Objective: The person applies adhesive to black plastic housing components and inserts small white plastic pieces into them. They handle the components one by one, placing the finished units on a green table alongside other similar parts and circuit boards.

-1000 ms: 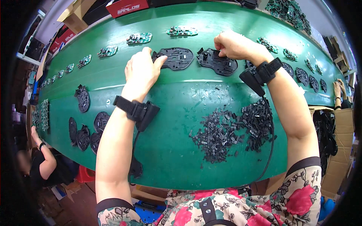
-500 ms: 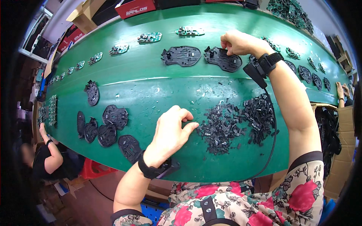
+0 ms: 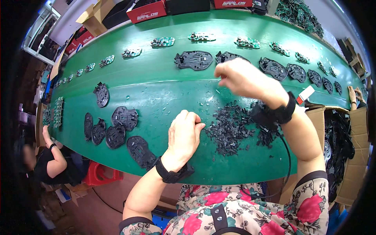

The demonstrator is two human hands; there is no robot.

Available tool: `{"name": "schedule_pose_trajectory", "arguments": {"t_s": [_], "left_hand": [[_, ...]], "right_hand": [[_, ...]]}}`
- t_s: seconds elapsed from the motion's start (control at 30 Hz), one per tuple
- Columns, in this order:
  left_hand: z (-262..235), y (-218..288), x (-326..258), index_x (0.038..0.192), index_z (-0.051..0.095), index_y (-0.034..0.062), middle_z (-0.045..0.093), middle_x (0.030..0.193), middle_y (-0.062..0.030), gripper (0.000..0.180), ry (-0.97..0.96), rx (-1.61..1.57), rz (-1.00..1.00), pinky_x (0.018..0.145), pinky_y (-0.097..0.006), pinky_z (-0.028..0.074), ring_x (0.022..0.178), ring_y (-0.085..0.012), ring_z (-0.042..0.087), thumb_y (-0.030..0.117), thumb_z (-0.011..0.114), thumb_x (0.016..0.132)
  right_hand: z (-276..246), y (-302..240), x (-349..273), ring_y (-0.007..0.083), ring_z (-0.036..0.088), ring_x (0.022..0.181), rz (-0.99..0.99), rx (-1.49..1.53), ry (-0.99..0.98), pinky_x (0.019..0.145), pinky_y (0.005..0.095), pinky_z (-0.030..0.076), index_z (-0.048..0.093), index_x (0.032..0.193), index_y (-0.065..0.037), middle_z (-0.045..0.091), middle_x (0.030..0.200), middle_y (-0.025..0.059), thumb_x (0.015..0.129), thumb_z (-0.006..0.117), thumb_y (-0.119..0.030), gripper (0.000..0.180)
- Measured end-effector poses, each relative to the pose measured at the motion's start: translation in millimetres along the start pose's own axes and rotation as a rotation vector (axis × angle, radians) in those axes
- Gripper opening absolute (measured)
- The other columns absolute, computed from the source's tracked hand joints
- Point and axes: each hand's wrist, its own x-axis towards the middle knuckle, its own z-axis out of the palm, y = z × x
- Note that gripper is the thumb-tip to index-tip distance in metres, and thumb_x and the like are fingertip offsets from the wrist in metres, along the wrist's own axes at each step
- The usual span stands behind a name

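My left hand (image 3: 183,135) rests low over the green table with its thumb pressed against curled fingers; whatever sits in the pinch is too small to make out. Beside its fingertips spreads a pile of small black plastic parts (image 3: 227,131). My right hand (image 3: 243,78) hangs in the air above the middle of the table, its fingers smeared by motion. It partly covers a black mouse base shell (image 3: 226,56). Left of that shell lies another mouse base shell (image 3: 194,60). A second pile of black parts (image 3: 265,138) is partly hidden under my right wrist.
Green circuit boards (image 3: 202,37) line the far side, with more shells (image 3: 273,69) to the right. Loose shells (image 3: 125,117) lie at the left. A cable (image 3: 289,156) trails from my right wrist. An open carton (image 3: 318,119) stands right; other people's hands (image 3: 355,94) show at both ends.
My right hand has left the shell at the far side and come back toward me. My left thumb has closed against the fingers. The whole view has shifted slightly.
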Motion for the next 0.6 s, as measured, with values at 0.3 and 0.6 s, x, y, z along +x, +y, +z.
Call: {"name": "schedule_pose_trajectory", "arguments": {"t_s": [0.3,0.6], "left_hand": [[-36,-16,-6,0.084,0.063,0.0007,0.057,0.074,-0.0075,0.011,0.036,-0.094,-0.075,0.059,-0.028,0.047,0.062,-0.0146,0.056,-0.003,0.069,0.076],[-51,-20,-15,0.084,0.063,0.0002,0.057,0.070,-0.0036,0.010,0.047,-0.131,-0.212,0.057,-0.025,0.044,0.059,-0.0093,0.051,-0.001,0.070,0.077]], "right_hand": [[38,-43,-19,0.0377,0.065,0.077,-0.008,0.281,-0.095,0.070,0.0446,0.051,0.068,0.083,-0.001,0.065,0.076,0.0204,0.074,0.066,-0.005,0.010],[68,-68,-5,0.0356,0.063,0.087,-0.071,0.272,-0.112,0.073,0.0432,0.051,0.068,0.086,-0.003,0.065,0.085,0.0175,0.073,0.067,-0.004,0.013]]}}
